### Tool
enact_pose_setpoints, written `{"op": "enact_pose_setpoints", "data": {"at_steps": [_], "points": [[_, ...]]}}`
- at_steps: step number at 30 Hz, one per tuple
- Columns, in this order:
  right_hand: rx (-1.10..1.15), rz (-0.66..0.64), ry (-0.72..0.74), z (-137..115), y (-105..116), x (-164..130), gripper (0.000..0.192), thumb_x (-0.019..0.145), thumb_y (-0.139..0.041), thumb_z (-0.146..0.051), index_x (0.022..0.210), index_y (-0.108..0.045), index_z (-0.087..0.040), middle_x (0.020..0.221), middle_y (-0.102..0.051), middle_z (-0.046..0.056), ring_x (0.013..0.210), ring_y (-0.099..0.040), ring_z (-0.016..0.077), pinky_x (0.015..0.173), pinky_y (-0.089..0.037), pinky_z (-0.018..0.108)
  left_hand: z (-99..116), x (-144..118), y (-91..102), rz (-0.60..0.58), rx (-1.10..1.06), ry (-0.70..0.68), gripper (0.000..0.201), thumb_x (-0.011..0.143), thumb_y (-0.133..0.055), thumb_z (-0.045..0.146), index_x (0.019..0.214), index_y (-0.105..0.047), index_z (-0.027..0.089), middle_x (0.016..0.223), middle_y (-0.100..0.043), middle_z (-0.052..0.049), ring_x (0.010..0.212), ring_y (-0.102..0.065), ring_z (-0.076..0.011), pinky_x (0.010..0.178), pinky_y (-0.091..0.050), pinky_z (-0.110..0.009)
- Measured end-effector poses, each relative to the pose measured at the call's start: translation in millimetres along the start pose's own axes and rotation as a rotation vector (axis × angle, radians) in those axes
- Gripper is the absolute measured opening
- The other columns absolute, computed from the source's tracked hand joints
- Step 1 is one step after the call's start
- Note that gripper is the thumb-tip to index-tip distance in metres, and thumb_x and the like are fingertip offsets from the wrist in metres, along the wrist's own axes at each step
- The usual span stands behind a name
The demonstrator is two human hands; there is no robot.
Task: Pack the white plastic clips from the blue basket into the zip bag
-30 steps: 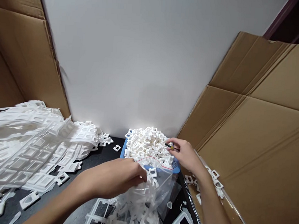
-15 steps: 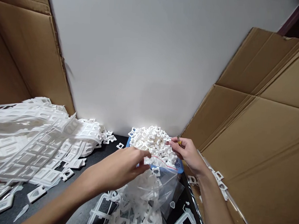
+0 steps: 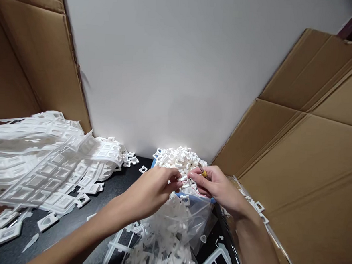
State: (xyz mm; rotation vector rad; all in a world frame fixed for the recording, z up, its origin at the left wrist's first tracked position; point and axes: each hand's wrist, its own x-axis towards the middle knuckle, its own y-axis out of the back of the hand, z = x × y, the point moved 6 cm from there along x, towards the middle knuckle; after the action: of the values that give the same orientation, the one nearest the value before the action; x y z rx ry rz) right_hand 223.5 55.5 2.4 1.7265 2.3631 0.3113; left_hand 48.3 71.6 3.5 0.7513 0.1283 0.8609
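Observation:
Above a clear zip bag [image 3: 198, 216] with a red seal line, my two hands have come close together. My left hand [image 3: 162, 183] has its thumb and fingers pinched on a small white plastic piece [image 3: 184, 179]. The fingertips of my right hand [image 3: 214, 185] are beside that piece; whether they touch it I cannot tell. Tucked in my right hand is a slim dark tool with a yellow part [image 3: 203, 172], its far end hidden by the palm. Behind the hands a blue basket [image 3: 153, 162] is heaped with white plastic pieces [image 3: 178, 158]. More such pieces fill the bag below.
Sheets of white moulded frames [image 3: 49, 167] lie piled at left, with loose pieces [image 3: 47, 221] in front on the dark tabletop [image 3: 111, 198]. Empty white frames [image 3: 219, 263] lie beside the bag. Cardboard panels [image 3: 313, 157] stand left and right, a pale wall behind.
My right hand has moved left and toward me from the heap, bringing the tool along. My left hand has risen slightly, and its fingers have closed. The view has shifted slightly.

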Motion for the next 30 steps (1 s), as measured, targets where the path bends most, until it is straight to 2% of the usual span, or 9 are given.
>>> {"op": "enact_pose_setpoints", "data": {"at_steps": [3, 6, 8, 11, 16, 20, 24, 30], "points": [[-0.162, 0.082, 0.004, 2, 13, -1, 0.045, 0.097, -0.068, -0.064, 0.103, -0.066, -0.020, 0.062, -0.034, -0.009, 0.055, -0.029, 0.0111, 0.053, -0.023, 0.027, -2, 0, -2.4, -0.055, -0.107, 0.015, 0.031, 0.110, -0.054, 0.039, 0.092, -0.071, 0.019, 0.085, -0.076, -0.001, 0.071, -0.069, -0.0142, 0.062, -0.047, -0.028], [-0.493, 0.245, -0.016, 12, 35, 0, 0.032, 0.102, -0.062, -0.054, 0.105, -0.067, -0.023, 0.070, -0.052, -0.003, 0.063, -0.045, 0.0155, 0.061, -0.032, 0.028, -2, 0, -2.5, -0.099, -0.200, 0.040, 0.035, 0.110, -0.054, 0.045, 0.095, -0.072, 0.019, 0.093, -0.080, -0.001, 0.073, -0.074, -0.0133, 0.059, -0.049, -0.025], [-0.757, 0.339, -0.096, 26, 51, 0, 0.022, 0.103, -0.060, -0.045, 0.105, -0.068, -0.024, 0.084, -0.066, 0.003, 0.077, -0.058, 0.0210, 0.069, -0.036, 0.031, -1, 0, -1.6, -0.122, -0.238, 0.059, 0.036, 0.109, -0.055, 0.048, 0.095, -0.072, 0.018, 0.094, -0.081, -0.001, 0.073, -0.075, -0.0138, 0.056, -0.049, -0.024], [-0.996, 0.337, -0.237, 50, 68, 2, 0.017, 0.102, -0.058, -0.036, 0.111, -0.068, -0.026, 0.100, -0.074, 0.008, 0.094, -0.066, 0.0276, 0.073, -0.035, 0.032, 0, 1, 0.1, -0.139, -0.254, 0.088, 0.034, 0.109, -0.056, 0.045, 0.097, -0.072, 0.018, 0.093, -0.081, -0.002, 0.074, -0.076, -0.0152, 0.054, -0.049, -0.024], [-1.047, 0.339, -0.228, 66, 81, 5, 0.022, 0.095, -0.066, -0.030, 0.117, -0.067, -0.028, 0.099, -0.076, 0.006, 0.093, -0.070, 0.0260, 0.071, -0.035, 0.029, -4, 2, 0.5, -0.124, -0.216, 0.091, 0.031, 0.108, -0.054, 0.038, 0.092, -0.070, 0.018, 0.088, -0.081, -0.002, 0.072, -0.075, -0.0151, 0.062, -0.051, -0.026], [-1.073, 0.373, -0.231, 68, 82, 9, 0.023, 0.091, -0.072, -0.031, 0.114, -0.069, -0.028, 0.092, -0.076, 0.005, 0.088, -0.070, 0.0261, 0.070, -0.034, 0.029, -8, 3, -2.4, -0.137, -0.170, 0.094, 0.031, 0.107, -0.056, 0.038, 0.089, -0.070, 0.018, 0.086, -0.081, -0.001, 0.071, -0.074, -0.0155, 0.061, -0.049, -0.027], [-1.075, 0.400, -0.218, 67, 80, 11, 0.021, 0.092, -0.073, -0.033, 0.112, -0.070, -0.027, 0.093, -0.077, 0.005, 0.089, -0.071, 0.0260, 0.070, -0.035, 0.029, -8, 3, -3.7, -0.157, -0.154, 0.100, 0.034, 0.109, -0.053, 0.038, 0.086, -0.070, 0.018, 0.086, -0.081, -0.001, 0.071, -0.074, -0.0146, 0.060, -0.050, -0.026], [-1.142, 0.431, -0.243, 67, 76, 12, 0.025, 0.100, -0.067, -0.050, 0.106, -0.071, -0.026, 0.093, -0.079, 0.009, 0.090, -0.073, 0.0294, 0.068, -0.033, 0.030, -5, 4, -1.8, -0.183, -0.095, 0.105, 0.043, 0.112, -0.045, 0.038, 0.082, -0.069, 0.017, 0.088, -0.082, -0.003, 0.072, -0.075, -0.0144, 0.057, -0.047, -0.025]]}}
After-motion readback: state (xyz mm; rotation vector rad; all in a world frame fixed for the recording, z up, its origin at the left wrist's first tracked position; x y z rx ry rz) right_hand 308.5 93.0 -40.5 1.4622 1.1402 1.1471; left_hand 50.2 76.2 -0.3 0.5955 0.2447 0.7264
